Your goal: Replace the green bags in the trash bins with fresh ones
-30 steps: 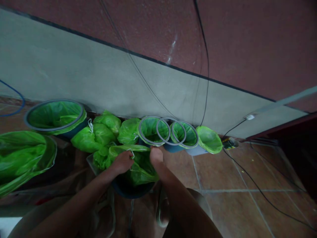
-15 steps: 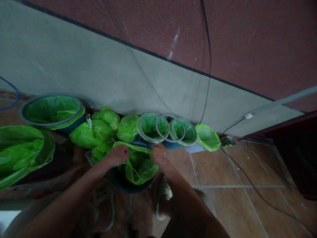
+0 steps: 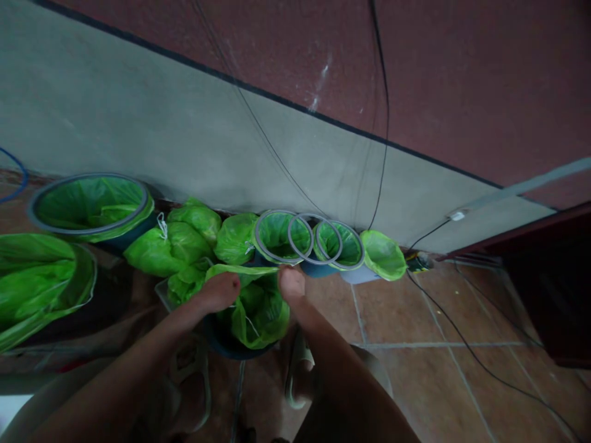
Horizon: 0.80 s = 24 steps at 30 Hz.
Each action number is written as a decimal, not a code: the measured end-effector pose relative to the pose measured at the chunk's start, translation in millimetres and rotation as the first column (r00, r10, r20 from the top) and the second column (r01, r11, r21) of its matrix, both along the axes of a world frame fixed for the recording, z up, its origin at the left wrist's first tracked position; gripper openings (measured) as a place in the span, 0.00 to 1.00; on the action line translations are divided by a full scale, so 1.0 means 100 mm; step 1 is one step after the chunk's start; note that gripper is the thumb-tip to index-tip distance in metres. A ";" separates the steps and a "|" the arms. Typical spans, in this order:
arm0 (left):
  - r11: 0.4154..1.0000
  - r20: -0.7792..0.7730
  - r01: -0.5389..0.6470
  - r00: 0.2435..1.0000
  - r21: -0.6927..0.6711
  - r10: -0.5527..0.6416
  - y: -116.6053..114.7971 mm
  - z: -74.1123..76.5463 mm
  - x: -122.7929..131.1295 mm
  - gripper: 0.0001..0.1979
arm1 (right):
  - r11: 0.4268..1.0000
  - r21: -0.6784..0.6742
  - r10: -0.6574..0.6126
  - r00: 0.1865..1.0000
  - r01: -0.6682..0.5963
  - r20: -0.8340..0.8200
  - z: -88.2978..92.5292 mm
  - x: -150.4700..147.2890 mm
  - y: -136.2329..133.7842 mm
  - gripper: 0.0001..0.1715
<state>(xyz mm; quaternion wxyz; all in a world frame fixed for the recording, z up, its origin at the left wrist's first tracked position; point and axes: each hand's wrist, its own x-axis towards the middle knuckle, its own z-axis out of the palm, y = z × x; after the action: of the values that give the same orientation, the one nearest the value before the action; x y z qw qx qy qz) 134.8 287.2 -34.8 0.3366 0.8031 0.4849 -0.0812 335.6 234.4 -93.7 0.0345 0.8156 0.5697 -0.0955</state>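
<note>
A green plastic bag (image 3: 263, 314) hangs open in a dark blue bin (image 3: 231, 349) between my feet. My left hand (image 3: 222, 290) is closed on the left part of the bag's upper edge. My right hand (image 3: 291, 284) is closed on the same edge at its right end. Between the two hands the edge is stretched nearly straight, at the side of the bin towards the wall. A white drawstring shows inside the bag. The fingertips of both hands are partly hidden by the hands themselves.
Along the wall stand lined bins with grey rings (image 3: 87, 232), tied green bags (image 3: 184, 240) and a pale bin with a green liner (image 3: 383, 255). A large open green bag (image 3: 41, 289) is at the left. A black cable (image 3: 466, 344) crosses the tiled floor.
The bag's edge between my hands has been pulled straighter. My right hand has turned and shifted slightly up and left. The whole view has moved a little.
</note>
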 end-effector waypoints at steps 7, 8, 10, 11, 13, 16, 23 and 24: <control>0.996 0.202 -0.094 0.975 0.005 0.091 0.09 0.02 -0.02 0.08 | 0.875 0.426 -0.038 0.910 0.229 -0.412 0.39 0.04 -0.02 0.19; 0.992 0.296 -0.117 0.947 -0.038 0.123 0.10 0.08 -0.02 0.07 | 0.820 0.491 0.015 0.847 0.294 -0.532 0.49 0.04 -0.01 0.19; 0.975 0.546 -0.156 0.809 -0.157 0.217 0.10 0.25 -0.05 0.07 | 0.714 0.553 0.167 0.663 0.430 -0.730 0.73 0.04 -0.02 0.19; 0.961 0.663 -0.160 0.698 -0.225 0.272 0.10 0.35 -0.07 0.09 | 0.675 0.550 0.240 0.560 0.491 -0.793 0.84 0.04 -0.04 0.19; 0.935 0.812 -0.157 0.464 -0.317 0.354 0.09 0.54 -0.12 0.12 | 0.656 0.503 0.335 0.379 0.564 -0.862 1.02 0.04 -0.07 0.20; 0.926 0.873 -0.165 0.312 -0.339 0.375 0.08 0.69 -0.16 0.14 | 0.717 0.411 0.350 0.219 0.564 -0.911 1.12 0.03 -0.12 0.24; 0.934 0.867 -0.016 0.365 -0.358 0.339 0.12 0.59 0.08 0.17 | 0.964 0.164 0.185 -0.085 0.210 -0.979 0.91 -0.28 -0.14 0.28; 0.929 0.866 0.000 0.363 -0.369 0.344 0.13 0.55 0.13 0.18 | 0.982 0.131 0.146 -0.104 0.136 -0.984 0.88 -0.33 -0.16 0.28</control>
<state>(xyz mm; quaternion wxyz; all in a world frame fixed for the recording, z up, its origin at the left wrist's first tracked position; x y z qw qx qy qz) 147.7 300.1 20.7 0.6750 0.5925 0.2793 0.3395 302.3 218.7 -5.4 -0.4773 0.4706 0.4154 -0.6149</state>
